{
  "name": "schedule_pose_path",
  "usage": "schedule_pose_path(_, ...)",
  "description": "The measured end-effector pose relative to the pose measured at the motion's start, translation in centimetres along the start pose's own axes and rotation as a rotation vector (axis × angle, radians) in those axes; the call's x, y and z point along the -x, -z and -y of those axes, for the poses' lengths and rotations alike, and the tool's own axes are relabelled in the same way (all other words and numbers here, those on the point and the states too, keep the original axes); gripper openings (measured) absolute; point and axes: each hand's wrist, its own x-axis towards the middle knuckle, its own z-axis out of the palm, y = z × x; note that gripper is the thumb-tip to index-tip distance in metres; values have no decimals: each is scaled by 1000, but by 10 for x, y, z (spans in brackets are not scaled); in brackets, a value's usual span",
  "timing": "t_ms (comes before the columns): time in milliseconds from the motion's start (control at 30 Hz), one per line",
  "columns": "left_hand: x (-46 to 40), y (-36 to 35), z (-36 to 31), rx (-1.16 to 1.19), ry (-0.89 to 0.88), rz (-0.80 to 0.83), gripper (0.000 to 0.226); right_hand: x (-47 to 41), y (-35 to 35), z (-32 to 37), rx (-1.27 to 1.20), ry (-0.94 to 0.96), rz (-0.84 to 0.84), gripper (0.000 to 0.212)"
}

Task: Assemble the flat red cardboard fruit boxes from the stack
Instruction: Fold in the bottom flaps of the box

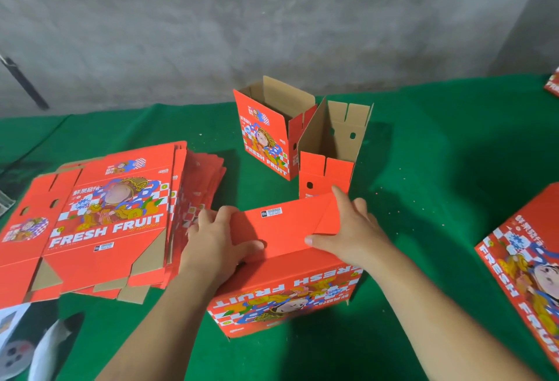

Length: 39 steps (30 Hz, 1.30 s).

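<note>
Pressing down on the box [284,296] at the near middle of the desk [438,144], both my hands work its upturned bottom flaps [282,231]. Left hand [216,240]: fingers curled over the left edge of the flaps, thumb laid on the red face. Right hand [352,229]: fingers spread over the far right corner, thumb flat along the fold, gripping it. Box stands upside down; "FRESH FRUIT" print reads inverted on its near side. Flat stack [99,220] lies just left of the left hand, printed side up, edges fanned. Two open boxes [298,138] stand upright beyond, touching each other, brown insides showing. Another printed box [526,271] at the right edge, partly out of view. Green cloth covers the desk.
</note>
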Motion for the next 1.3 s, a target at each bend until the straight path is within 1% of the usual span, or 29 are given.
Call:
schedule_pose_path(67,8,-4,-11,-74,-15,-48,84,3,-1,-4,95,-12,-35,127)
schedule_pose_path(133,13,-6,-22,-143,-79,-101,78,8,0,-8,187,-27,-75,117)
schedule_pose_path(167,14,-5,-25,-127,-113,-122,73,11,3,-11,192,-29,-80,111)
schedule_pose_path(200,13,-4,-27,-29,-154,-149,65,15,6,-15,154,-27,-72,104)
schedule_pose_path(267,17,1,-31,400,-195,-247,43,27,17,-27,-3,-12,-69,87)
schedule_pose_path(300,20,2,-30,659,-127,-306,39,33,21,-33,-87,-17,-97,76)
schedule_pose_path(333,19,5,-30,903,-1,-321,47,40,25,-37,-159,-33,-142,66)
schedule_pose_path(367,20,9,-26,1096,159,-227,60,47,26,-41,-210,-50,-192,60)
schedule_pose_path(400,20,12,-24,1208,312,-29,68,54,26,-44,-231,-59,-245,57)
schedule_pose_path(433,24,11,-24,1283,394,214,67,62,24,-47,-227,-62,-293,57)
schedule_pose_path(467,33,8,-24,1324,344,394,60,69,22,-52,-220,-64,-336,57)
schedule_pose_path(500,40,0,-24,1348,283,423,49,75,20,-57,-226,-71,-375,56)
schedule_pose_path(533,44,-8,-25,1363,265,356,44,79,18,-65,-257,-87,-407,56)
schedule_pose_path(567,44,-20,-24,1335,211,302,55,82,15,-74,-317,-113,-428,56)
schedule_pose_path(633,48,-36,-28,1301,55,334,86,83,5,-90,-472,-172,-461,59)
schedule_pose_path(667,49,-47,-31,1245,-38,344,93,83,-1,-99,-536,-192,-473,59)
schedule_pose_path(700,53,-58,-30,1196,-108,322,94,83,-7,-107,-564,-215,-469,62)
schedule_pose_path(733,54,-66,-33,1147,-129,292,95,83,-13,-115,-543,-240,-443,70)
schedule_pose_path(767,57,-70,-37,1115,-109,256,97,84,-17,-122,-498,-271,-403,80)
schedule_pose_path(800,58,-74,-39,1105,-88,236,101,86,-21,-130,-464,-284,-363,84)
schedule_pose_path(833,59,-78,-42,1093,-77,245,107,88,-23,-136,-451,-270,-334,74)
schedule_pose_path(900,60,-85,-42,1113,-81,297,115,92,-25,-147,-473,-228,-308,43)
schedule_pose_path(933,59,-88,-43,1158,-77,310,113,94,-26,-153,-492,-222,-309,37)
schedule_pose_path(967,56,-92,-43,1204,-68,310,109,95,-27,-159,-513,-235,-311,39)
schedule_pose_path(1033,54,-99,-48,1276,-50,316,97,98,-30,-170,-562,-253,-325,55)
schedule_pose_path(1100,54,-103,-53,1309,-21,314,94,103,-32,-183,-587,-253,-343,63)
schedule_pose_path(1200,51,-107,-63,1250,-35,367,90,107,-23,-202,-593,-280,-376,65)
schedule_pose_path(1267,51,-111,-74,1191,-69,413,86,105,-15,-207,-547,-335,-474,61)
schedule_pose_path(1300,51,-112,-81,1152,-99,440,87,103,-13,-204,-497,-359,-533,63)
